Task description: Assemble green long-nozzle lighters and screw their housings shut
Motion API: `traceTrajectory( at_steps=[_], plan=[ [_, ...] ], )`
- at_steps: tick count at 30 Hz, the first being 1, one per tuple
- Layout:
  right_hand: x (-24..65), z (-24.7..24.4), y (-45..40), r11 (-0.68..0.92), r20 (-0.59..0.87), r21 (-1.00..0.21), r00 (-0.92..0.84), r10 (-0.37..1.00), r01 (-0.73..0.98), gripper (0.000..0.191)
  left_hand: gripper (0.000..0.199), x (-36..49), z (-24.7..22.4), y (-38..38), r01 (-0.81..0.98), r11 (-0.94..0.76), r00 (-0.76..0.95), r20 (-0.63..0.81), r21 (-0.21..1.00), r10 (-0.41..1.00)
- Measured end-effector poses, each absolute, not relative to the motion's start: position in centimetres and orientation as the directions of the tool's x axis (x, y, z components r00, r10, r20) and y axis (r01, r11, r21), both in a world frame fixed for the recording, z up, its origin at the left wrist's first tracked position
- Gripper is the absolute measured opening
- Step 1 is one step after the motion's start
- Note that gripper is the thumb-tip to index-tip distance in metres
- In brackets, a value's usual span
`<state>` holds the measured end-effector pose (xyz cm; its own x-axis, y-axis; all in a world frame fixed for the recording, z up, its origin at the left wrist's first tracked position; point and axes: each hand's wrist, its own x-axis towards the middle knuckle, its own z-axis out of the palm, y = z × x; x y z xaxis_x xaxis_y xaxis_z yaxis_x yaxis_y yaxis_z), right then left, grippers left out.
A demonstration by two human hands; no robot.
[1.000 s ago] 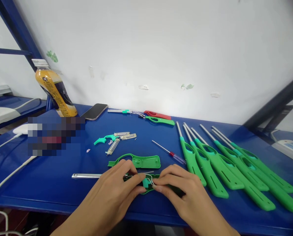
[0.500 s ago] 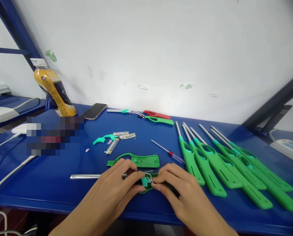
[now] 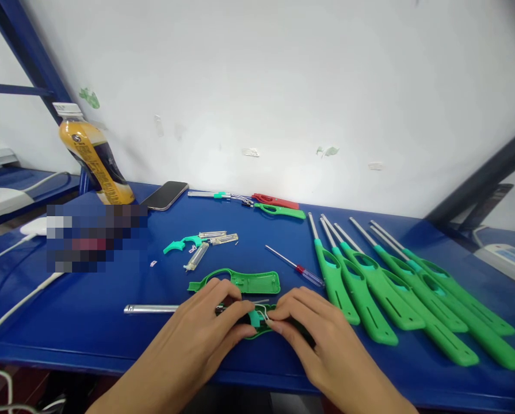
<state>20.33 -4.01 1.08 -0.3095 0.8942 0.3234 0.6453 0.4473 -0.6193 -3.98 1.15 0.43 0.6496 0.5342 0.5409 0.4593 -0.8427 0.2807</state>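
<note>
My left hand (image 3: 209, 322) pinches a teal trigger piece (image 3: 254, 318) between thumb and index finger, over a green lighter half-shell (image 3: 263, 332). My right hand (image 3: 309, 322) has thumb and fingertips closed at thin white wires (image 3: 262, 310) beside the teal piece. Both hands cover much of this half-shell. A metal tube (image 3: 150, 309) sticks out to the left from under my left hand. Just behind my hands lies the other green half-shell (image 3: 257, 282), its inner side up.
Several green lighters (image 3: 382, 293) lie at the right, with a screwdriver (image 3: 302, 272) beside them. Clear fuel tanks (image 3: 197, 256) and teal pieces (image 3: 193, 240) lie left of centre. Farther back are a phone (image 3: 166, 195), a bottle (image 3: 95, 155) and red lighter parts (image 3: 277, 201).
</note>
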Motion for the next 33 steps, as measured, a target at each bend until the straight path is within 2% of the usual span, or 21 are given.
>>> traceTrajectory(
  at_steps=[13, 19, 33],
  plan=[
    [20.36, 0.78, -3.94, 0.451, 0.314, -0.61, -0.324, 0.892, 0.651, 0.015, 0.036, -4.02, 0.78, 1.18, 0.464, -0.835, 0.652, 0.525, 0.295, 0.547],
    [20.31, 1.13, -4.1, 0.438, 0.3, -0.602, -0.319, 0.899, 0.667, 0.017, 0.024, -4.48, 0.46, 0.41, 0.49, -0.786, 0.659, 0.429, 0.378, 0.617],
    [20.25, 1.02, -4.01, 0.435, 0.3, -0.602, -0.315, 0.9, 0.67, 0.016, 0.01, -4.17, 0.93, 0.4, 0.466, -0.801, 0.642, 0.479, 0.376, 0.599]
  ],
)
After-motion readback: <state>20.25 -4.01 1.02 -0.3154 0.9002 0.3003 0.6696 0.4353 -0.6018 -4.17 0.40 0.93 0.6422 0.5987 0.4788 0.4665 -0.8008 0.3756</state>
